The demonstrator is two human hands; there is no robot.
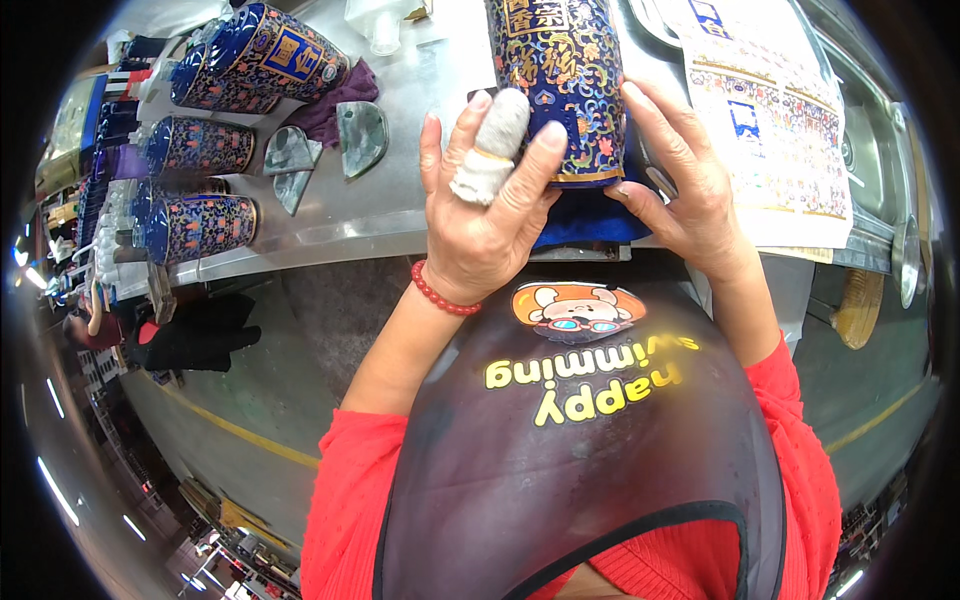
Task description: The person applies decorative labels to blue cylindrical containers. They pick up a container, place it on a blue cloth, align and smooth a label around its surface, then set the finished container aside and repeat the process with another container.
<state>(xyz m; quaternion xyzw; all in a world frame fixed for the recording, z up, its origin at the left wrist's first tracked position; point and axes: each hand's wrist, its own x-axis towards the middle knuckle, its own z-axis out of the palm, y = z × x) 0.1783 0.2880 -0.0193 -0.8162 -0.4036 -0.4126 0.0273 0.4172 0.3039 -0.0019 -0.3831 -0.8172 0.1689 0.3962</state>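
Observation:
A dark blue bottle (575,75) with a colourful floral pattern and gold lettering lies in front of me, its top cut off by the picture's upper edge. Beneath its near end is a blue cloth (590,222). My left hand (485,200) has its fingers spread at the bottle's left side, the index fingertip on the surface. Grey-white wrapping covers its middle finger. Along the right side rests my right hand (690,185), fingers curved against the bottle and thumb at its lower corner. Marbled green scraper plates (362,138) lie to the left on the metal table (400,200).
Several similar patterned bottles (200,147) lie along the left side. A purple cloth (335,105) is by the scrapers, and a clear plastic container (383,25) stands behind. Printed decal sheets (775,150) cover the table's right, beside a metal sink (900,130).

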